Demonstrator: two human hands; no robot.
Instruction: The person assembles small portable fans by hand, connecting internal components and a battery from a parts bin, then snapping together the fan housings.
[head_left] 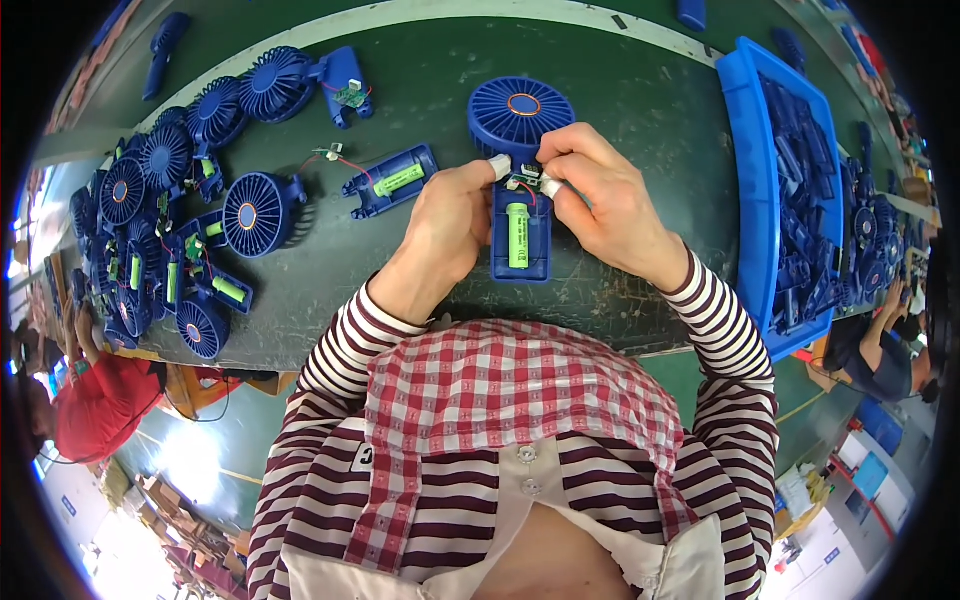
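While the blue fan (522, 115) lay on the green bench (650, 100), both hands were busy at its neck. Left hand (440, 225) was half-curled, thumb tip right by the little circuit board (522, 183); right hand (610, 205) had thumb and fingers pinched nearly together on the board's other side, but I couldn't tell if either gripped the board or a wire. Looked like the green battery (518, 237) was already seated in the handle, with the board maybe partway settled and no cover on yet. Left of the fan, more uncovered fans (165, 155) were piled; right of it sat a blue bin (752, 200) of plastic parts (800, 180).
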